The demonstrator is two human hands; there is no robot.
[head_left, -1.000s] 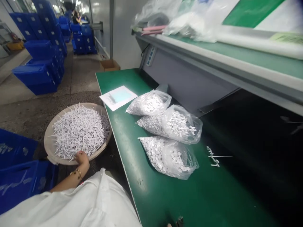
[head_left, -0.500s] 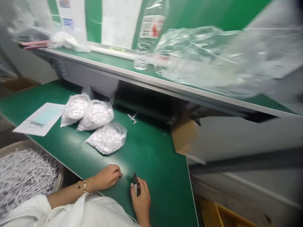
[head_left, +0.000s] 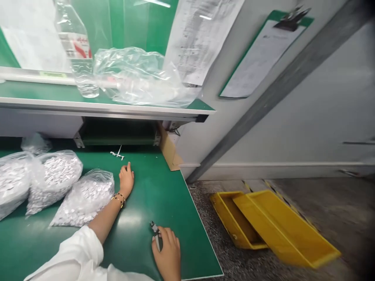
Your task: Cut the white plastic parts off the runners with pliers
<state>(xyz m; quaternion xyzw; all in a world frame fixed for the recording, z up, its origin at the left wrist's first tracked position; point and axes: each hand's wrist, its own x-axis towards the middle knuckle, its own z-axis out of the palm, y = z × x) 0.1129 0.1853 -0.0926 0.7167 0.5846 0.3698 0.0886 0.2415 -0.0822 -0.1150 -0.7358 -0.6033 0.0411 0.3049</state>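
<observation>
My left hand (head_left: 126,179) reaches forward over the green table (head_left: 158,191), fingers stretched out, close to a few small white plastic pieces (head_left: 117,154) near the back. My right hand (head_left: 166,253) rests at the table's front edge, fingers closed round a small pair of pliers or cutters (head_left: 155,233) with its tip pointing away from me. Three clear bags of small white parts (head_left: 82,197) lie to the left of my left arm.
A shelf (head_left: 102,105) above the table carries a water bottle (head_left: 76,47) and crumpled clear plastic (head_left: 137,78). Papers and a clipboard (head_left: 263,54) hang on the wall. Two yellow trays (head_left: 272,226) lie on the floor to the right. A cardboard piece (head_left: 169,150) leans at the table's back corner.
My view has swung to the right, away from the basin of white sticks. My left hand left that basin, came onto the table and now stretches toward the back. The right hand keeps the tool.
</observation>
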